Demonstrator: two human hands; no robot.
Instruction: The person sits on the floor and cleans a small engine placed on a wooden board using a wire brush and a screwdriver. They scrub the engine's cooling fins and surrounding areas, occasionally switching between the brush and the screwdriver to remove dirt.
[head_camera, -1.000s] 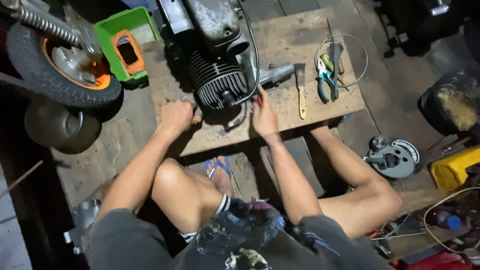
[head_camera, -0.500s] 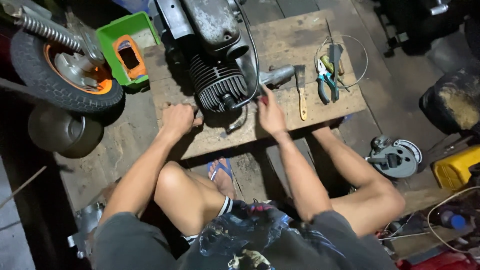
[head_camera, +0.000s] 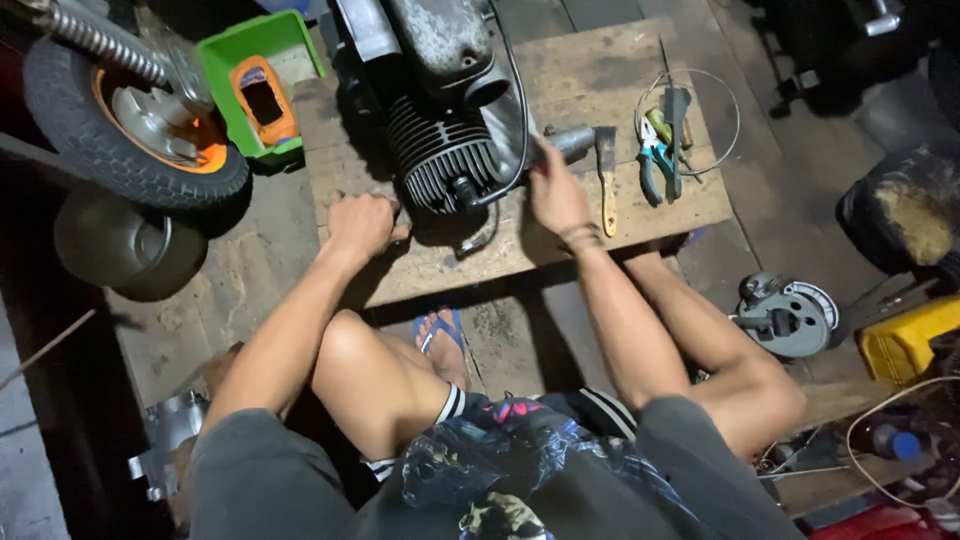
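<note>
Compared with the earlier frames, the right hand (head_camera: 556, 195) has lifted off the surface (head_camera: 560, 70) and moved up to the cable (head_camera: 520, 110) beside the finned engine cylinder (head_camera: 432, 160) — its fingers appear pinched on the cable, though the grip is partly hidden. The left hand (head_camera: 362, 225) remains clenched, knuckles on the board at the cylinder's lower left. Pliers (head_camera: 652, 160) and a brush (head_camera: 606, 175) lie just right; a wheel (head_camera: 125, 120) and green tray (head_camera: 255, 80) crowd the left side.

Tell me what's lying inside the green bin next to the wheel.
An orange part with a dark opening lies in the green bin, taking up most of the floor. What is under it is covered. The bin's far corner is cut off by the picture's edge.
</note>
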